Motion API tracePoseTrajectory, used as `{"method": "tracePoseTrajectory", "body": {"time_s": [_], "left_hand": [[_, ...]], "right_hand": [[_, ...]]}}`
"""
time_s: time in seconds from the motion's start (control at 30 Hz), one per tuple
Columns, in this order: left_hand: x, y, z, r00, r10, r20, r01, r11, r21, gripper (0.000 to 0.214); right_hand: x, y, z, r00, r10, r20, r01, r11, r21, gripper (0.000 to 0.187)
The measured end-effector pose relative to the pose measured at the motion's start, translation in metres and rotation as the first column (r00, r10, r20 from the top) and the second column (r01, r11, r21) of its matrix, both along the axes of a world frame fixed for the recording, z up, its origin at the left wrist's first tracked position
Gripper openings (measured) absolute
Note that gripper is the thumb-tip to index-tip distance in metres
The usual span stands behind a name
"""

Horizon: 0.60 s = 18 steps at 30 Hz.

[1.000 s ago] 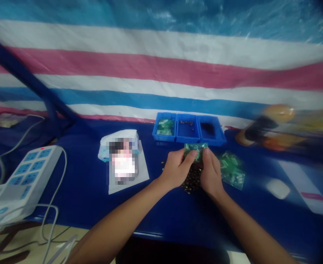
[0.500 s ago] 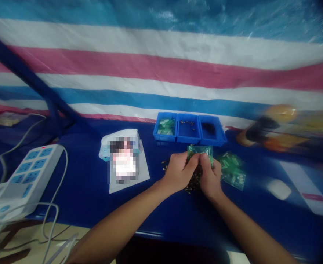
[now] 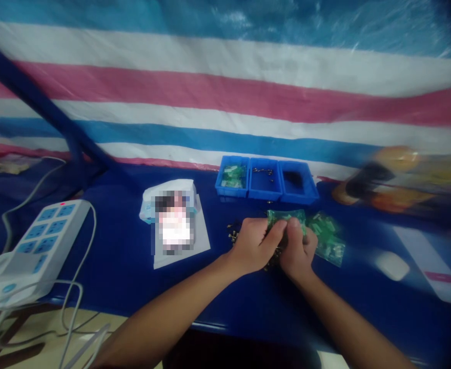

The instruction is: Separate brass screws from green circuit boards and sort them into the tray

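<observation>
A small translucent green bag [image 3: 285,214] is pinched between left hand [image 3: 254,245] and right hand [image 3: 299,250].

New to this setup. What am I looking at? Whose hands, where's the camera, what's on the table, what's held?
There's no machine: these are a person's own bare hands, filmed by one camera worn on the head, facing forward and down. The left hand and right hand together grip a small green plastic bag; I can't make out its contents. On the blue table, small brass-coloured metal parts show beside and between the hands, and more green bags lie to the right. Farther back are three blue bins: left, green packets; middle, a few metal pieces; right, something dark, unclear. A white power strip sits far left.
</observation>
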<state>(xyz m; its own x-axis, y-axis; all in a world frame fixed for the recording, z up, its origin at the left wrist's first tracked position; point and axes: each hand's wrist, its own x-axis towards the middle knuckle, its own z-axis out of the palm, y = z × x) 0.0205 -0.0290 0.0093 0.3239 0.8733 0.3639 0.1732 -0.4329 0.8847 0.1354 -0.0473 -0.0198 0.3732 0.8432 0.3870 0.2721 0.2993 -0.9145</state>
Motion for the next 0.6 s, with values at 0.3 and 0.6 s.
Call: {"method": "tracePoseTrajectory", "body": {"time_s": [0.3, 0.6], "left_hand": [[-0.0014, 0.0001, -0.0006, 1.0, -0.02, 0.004, 0.019, 0.998, 0.054, 0.047], [-0.0028, 0.0001, -0.0032, 0.998, 0.028, 0.062, -0.029, 0.999, 0.019, 0.046]], "right_hand": [[0.004, -0.0004, -0.0018, 0.999, 0.047, 0.015, -0.047, 0.999, 0.004, 0.054], [0.0036, -0.0011, 0.0046, 0.995, 0.097, -0.032, -0.097, 0.995, -0.012, 0.045]]}}
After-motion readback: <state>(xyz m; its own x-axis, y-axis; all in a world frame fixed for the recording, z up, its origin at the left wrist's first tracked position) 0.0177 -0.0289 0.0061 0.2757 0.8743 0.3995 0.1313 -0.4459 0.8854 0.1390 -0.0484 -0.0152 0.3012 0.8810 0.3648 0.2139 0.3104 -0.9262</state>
